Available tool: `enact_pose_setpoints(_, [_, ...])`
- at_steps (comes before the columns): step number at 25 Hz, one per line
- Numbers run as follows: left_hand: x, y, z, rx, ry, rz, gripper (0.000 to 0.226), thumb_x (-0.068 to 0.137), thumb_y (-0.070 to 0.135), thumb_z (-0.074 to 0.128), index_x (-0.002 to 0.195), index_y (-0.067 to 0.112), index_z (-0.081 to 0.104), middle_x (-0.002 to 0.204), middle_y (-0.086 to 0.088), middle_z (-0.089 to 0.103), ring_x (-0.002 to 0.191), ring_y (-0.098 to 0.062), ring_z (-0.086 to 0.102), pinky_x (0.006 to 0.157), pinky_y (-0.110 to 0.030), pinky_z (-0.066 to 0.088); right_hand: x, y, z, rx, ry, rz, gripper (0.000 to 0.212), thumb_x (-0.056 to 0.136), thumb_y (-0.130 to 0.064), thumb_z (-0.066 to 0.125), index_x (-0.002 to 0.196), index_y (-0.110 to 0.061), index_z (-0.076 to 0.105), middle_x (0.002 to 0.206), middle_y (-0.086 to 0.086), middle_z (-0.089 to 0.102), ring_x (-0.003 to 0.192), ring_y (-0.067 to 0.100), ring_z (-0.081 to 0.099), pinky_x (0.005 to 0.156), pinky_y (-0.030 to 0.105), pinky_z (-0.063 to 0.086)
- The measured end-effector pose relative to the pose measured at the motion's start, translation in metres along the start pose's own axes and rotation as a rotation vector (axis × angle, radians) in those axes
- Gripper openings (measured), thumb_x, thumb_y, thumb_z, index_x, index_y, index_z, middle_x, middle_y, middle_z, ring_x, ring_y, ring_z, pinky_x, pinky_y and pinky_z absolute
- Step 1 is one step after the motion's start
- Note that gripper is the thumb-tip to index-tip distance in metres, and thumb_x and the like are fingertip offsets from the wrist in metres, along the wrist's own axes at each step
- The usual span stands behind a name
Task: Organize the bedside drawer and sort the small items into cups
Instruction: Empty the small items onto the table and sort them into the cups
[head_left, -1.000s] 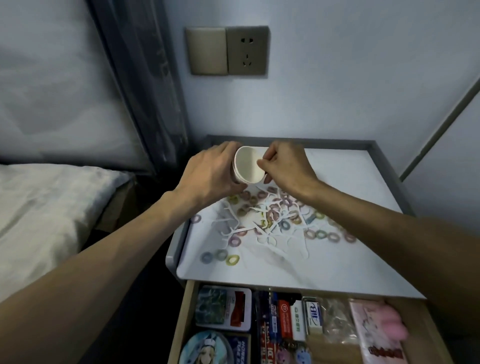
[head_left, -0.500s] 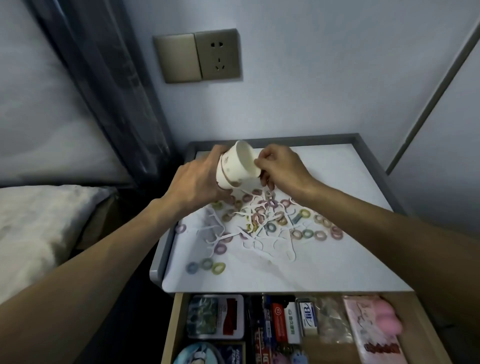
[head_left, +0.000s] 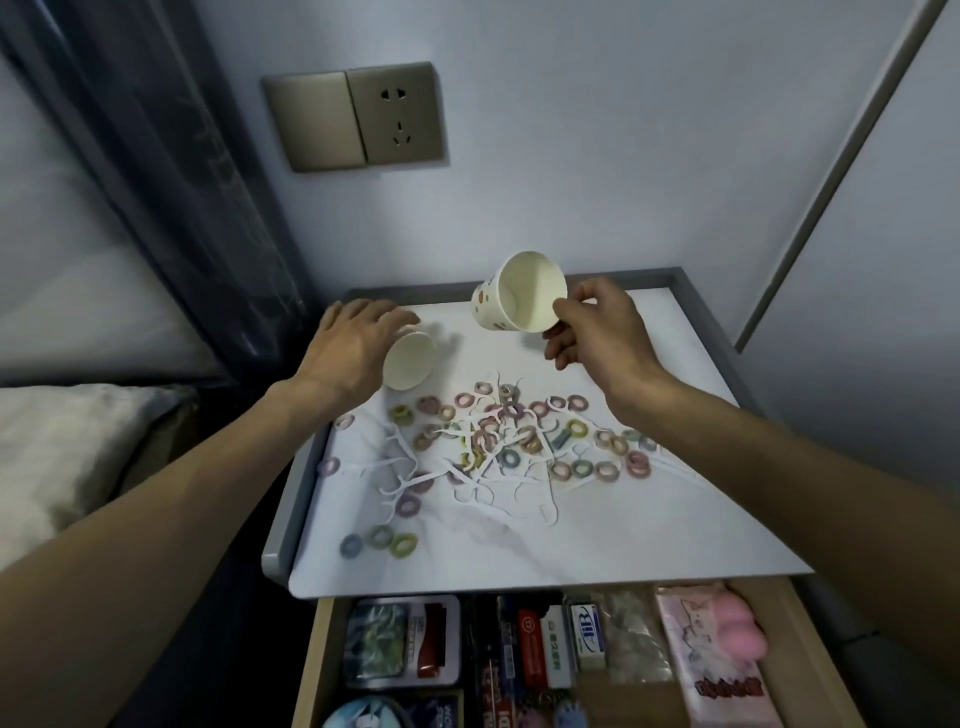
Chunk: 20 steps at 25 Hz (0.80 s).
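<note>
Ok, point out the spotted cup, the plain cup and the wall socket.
Spotted cup (head_left: 530, 299), head view, on its inside wall.
Plain cup (head_left: 410, 362), head view, on its inside wall.
Wall socket (head_left: 397, 111), head view, middle of the faceplate.

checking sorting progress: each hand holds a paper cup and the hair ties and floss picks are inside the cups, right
Not quite. The left hand grips the plain cup and the right hand pinches the dotted cup by its rim, but the head view shows both cups empty. The hair ties and floss picks lie scattered on the nightstand top.
</note>
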<state>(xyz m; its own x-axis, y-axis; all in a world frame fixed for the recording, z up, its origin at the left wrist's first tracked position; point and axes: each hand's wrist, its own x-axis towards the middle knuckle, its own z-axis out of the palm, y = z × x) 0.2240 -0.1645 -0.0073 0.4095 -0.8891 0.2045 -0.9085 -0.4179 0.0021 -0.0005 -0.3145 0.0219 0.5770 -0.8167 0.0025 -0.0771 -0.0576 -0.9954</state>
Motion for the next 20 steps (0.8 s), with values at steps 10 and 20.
enact_pose_setpoints(10, [-0.149,0.139,-0.067,-0.732,0.006,0.011,0.103,0.066,0.042,0.087,0.145,0.043,0.021,0.135,0.017,0.048,0.117,-0.006,0.048,0.095,-0.025,0.043,-0.135,-0.014,-0.03,-0.095,-0.402,0.071,0.005,0.096,-0.007,0.054,0.091,-0.006,0.054,0.062,0.007,0.062,0.053,0.022,0.056,0.046,0.028,0.041])
enact_pose_setpoints(20, [-0.152,0.151,-0.048,-1.014,-0.033,-0.258,0.077,0.068,0.034,0.087,0.126,0.042,0.038,0.109,0.015,0.058,0.089,0.001,0.058,0.057,-0.004,0.045,-0.08,0.058,-0.122,-1.207,-0.186,0.029,0.056,0.079,-0.041,0.079,0.126,-0.019,0.057,0.122,0.003,0.053,0.111,0.022,0.051,0.087,0.035,0.044])
